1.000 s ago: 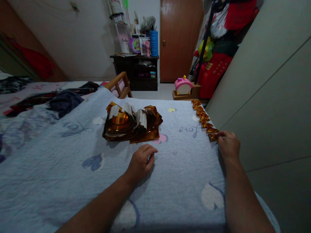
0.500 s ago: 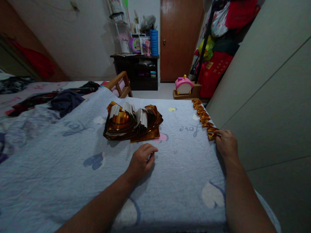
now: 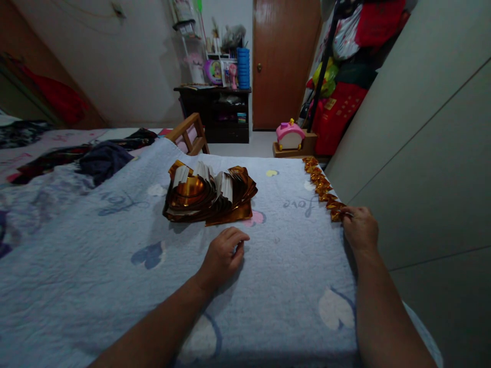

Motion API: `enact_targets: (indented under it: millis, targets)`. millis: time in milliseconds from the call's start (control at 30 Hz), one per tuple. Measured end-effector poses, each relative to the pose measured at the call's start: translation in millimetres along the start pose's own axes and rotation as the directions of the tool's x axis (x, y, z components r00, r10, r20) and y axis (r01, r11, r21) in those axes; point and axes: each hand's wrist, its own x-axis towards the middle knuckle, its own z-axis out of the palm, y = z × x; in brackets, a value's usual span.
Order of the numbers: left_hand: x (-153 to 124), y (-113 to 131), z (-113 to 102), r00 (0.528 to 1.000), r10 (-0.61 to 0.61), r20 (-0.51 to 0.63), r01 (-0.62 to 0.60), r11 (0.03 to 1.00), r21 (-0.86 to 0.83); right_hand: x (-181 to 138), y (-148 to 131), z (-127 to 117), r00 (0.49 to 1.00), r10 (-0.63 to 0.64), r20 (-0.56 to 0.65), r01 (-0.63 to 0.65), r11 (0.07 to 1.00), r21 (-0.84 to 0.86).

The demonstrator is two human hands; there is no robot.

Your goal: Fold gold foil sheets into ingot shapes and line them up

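My right hand (image 3: 359, 229) is at the right edge of the bed cover, its fingers pinching the nearest folded gold foil paper piece (image 3: 336, 214). That piece ends a row of several folded gold pieces (image 3: 320, 183) lined up along the edge. My left hand (image 3: 224, 254) rests on the cover left of the middle, loosely curled and holding nothing, with a gap between thumb and fingers. Beyond it lies a curled, fanned-out stack of gold foil paper sheets (image 3: 233, 210) with whitish backs. My left hand does not touch the stack.
A pale blue quilted cover (image 3: 284, 286) spreads under everything. Close on the right stands a pale cabinet wall (image 3: 429, 168). Dark clothes (image 3: 105, 161) lie at the left. A wooden chair (image 3: 192, 134) and a pink toy (image 3: 290, 135) stand past the far edge.
My right hand has shifted slightly right and toward me, with the nearest folded piece moving a little the same way. My left hand and the stack have stayed still.
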Motion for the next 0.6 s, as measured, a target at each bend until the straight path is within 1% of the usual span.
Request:
enact_targets:
  millis: [100,200,300,333,400,467,500,533,567,600]
  targets:
    - [0,-1,0,1.0,-0.01,0.002,0.01,1.0,-0.009,0,-2,-2,1.0,0.013,0.006,-0.013,1.0,0.004]
    - [0,-3,-1,0.999,-0.039,0.002,0.039,0.999,-0.015,1,-7,-10,1.0,0.024,-0.009,-0.024,0.999,0.033]
    - [1,-4,-3,0.996,-0.084,-0.032,0.084,0.996,-0.015,4,-20,-28,0.997,0.053,-0.062,-0.047,0.995,0.084]
    - [2,-5,-4,0.993,-0.103,-0.051,0.102,0.995,-0.019,5,-27,-36,0.992,0.08,-0.097,-0.069,0.991,0.113]
    - [3,-5,-7,0.985,-0.146,-0.095,0.143,0.989,-0.037,6,-43,-53,0.993,0.084,-0.082,-0.067,0.979,0.195]
    - [5,-6,-10,0.971,-0.192,-0.144,0.186,0.981,-0.054,5,-61,-68,0.998,0.054,0.013,-0.055,0.957,0.284]
    - [5,-6,-12,0.962,-0.215,-0.168,0.208,0.976,-0.057,3,-71,-75,0.997,-0.003,0.083,-0.023,0.948,0.317]
    - [6,-7,-13,0.953,-0.233,-0.196,0.226,0.972,-0.057,0,-81,-80,0.981,-0.094,0.168,0.032,0.94,0.339]
    - [7,-9,-15,0.942,-0.247,-0.226,0.241,0.969,-0.053,-4,-92,-84,0.948,-0.193,0.254,0.094,0.93,0.355]
    - [7,-11,-16,0.93,-0.257,-0.262,0.254,0.966,-0.046,-9,-102,-87,0.898,-0.283,0.338,0.15,0.917,0.369]
